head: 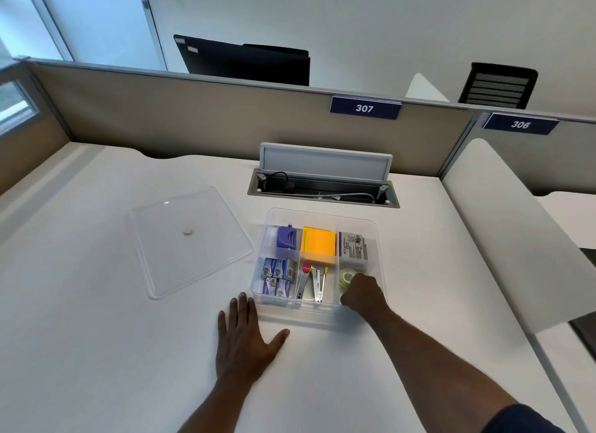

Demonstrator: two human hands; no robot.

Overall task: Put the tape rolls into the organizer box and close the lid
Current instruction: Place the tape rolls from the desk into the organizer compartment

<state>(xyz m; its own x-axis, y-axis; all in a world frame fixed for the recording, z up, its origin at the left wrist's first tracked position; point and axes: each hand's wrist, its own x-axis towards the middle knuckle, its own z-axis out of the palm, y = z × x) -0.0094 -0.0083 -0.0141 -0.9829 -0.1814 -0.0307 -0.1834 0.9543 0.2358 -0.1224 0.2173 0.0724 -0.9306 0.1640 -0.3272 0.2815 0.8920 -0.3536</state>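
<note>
A clear plastic organizer box (375, 239) with several compartments stands open on the white desk. In its front right compartment lies a clear tape roll (347, 276). My right hand (362, 294) reaches into that compartment with its fingers curled down beside and partly over the roll; anything under the hand is hidden. My left hand (246, 339) lies flat on the desk, fingers spread, just left of the box's front corner. The clear lid (188, 239), with a small round knob, lies flat on the desk to the left of the box.
Other compartments hold a purple tool (287, 237), orange sticky notes (318, 245), staple boxes (277, 276), staple removers (312, 282) and a printed packet (354, 246). Behind the box is an open cable hatch (322, 187) and a partition wall. A white divider (503, 232) bounds the right.
</note>
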